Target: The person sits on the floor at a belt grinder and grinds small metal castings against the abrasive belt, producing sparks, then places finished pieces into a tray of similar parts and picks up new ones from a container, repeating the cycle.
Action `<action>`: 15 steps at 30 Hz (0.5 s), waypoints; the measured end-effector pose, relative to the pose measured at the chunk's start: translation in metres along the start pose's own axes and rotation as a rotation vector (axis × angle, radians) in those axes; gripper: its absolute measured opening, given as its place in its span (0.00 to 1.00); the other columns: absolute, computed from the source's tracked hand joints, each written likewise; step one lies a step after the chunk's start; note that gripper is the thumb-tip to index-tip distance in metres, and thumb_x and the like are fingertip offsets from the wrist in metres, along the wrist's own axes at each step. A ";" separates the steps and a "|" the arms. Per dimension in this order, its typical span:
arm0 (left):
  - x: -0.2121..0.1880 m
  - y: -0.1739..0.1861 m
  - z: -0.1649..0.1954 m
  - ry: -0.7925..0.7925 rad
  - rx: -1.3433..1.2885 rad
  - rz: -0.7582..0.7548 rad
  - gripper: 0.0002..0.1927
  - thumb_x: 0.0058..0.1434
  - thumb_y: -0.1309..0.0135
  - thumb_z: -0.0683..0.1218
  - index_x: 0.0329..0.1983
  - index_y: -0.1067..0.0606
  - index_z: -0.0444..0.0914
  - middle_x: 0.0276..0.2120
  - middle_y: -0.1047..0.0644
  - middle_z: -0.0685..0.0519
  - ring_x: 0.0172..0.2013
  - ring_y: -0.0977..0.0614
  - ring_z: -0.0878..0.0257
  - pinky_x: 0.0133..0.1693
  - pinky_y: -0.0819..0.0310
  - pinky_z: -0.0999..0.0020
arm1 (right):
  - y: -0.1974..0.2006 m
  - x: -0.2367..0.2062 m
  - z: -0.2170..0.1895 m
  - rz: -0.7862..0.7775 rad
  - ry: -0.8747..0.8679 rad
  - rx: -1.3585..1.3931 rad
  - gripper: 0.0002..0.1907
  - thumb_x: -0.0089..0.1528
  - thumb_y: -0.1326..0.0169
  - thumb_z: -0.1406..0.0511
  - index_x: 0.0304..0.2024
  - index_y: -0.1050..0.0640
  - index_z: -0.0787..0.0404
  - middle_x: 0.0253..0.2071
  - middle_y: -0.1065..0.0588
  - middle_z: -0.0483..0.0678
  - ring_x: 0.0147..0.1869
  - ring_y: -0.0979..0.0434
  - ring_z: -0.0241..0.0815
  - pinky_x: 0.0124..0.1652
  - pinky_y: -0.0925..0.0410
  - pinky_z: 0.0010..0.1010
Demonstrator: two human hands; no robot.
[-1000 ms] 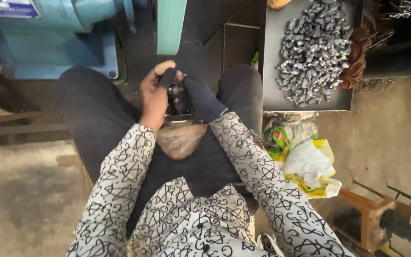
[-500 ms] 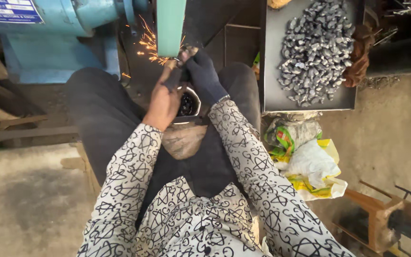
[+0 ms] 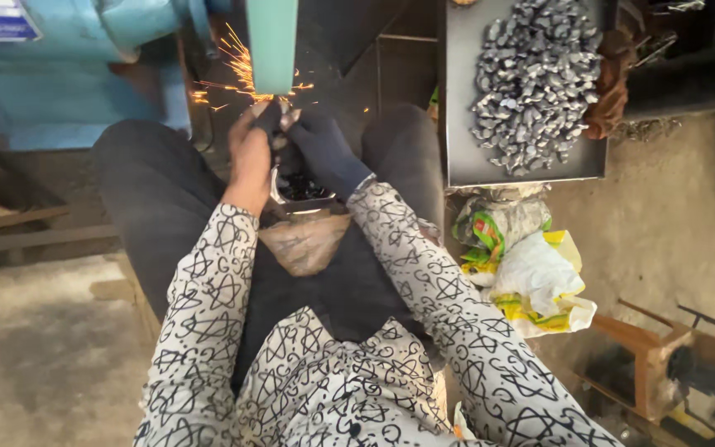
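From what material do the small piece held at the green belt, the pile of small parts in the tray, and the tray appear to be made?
Small piece: probably metal; orange sparks fly where it meets the green belt.
Pile of small parts: likely raw metal, dull grey with bright glints.
Tray: seemingly sheet metal, dark, matte and flat with thin raised edges.

Both hands meet at the grinding belt (image 3: 272,41), left hand (image 3: 250,161) beside right hand (image 3: 320,153). A bowl (image 3: 304,228) rests on the lap below them. Right of the knees, a tray (image 3: 457,124) holds metal pieces (image 3: 531,79); bags (image 3: 531,273) lie on the floor nearer the person.
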State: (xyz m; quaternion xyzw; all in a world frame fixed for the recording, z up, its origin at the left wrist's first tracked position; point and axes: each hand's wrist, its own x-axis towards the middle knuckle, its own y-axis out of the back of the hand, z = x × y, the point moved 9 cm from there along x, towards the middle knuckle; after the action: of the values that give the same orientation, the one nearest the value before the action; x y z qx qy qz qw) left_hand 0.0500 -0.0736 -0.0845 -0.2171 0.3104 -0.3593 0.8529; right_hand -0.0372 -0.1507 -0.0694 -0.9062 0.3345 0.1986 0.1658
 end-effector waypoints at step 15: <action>-0.022 -0.017 -0.033 -0.050 1.355 -0.393 0.42 0.49 0.45 0.35 0.71 0.39 0.33 0.60 0.32 0.30 0.60 0.32 0.35 0.58 0.37 0.50 | 0.182 -0.047 -0.152 0.735 0.727 -1.353 0.20 0.61 0.42 0.63 0.53 0.25 0.62 0.53 0.25 0.59 0.59 0.25 0.59 0.56 0.29 0.46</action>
State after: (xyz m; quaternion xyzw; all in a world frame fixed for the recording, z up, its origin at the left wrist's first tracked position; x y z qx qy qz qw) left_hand 0.0076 -0.0728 -0.0896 0.3014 -0.0464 -0.6156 0.7266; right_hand -0.1545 -0.3228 0.0541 -0.6513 0.4491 0.0936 -0.6044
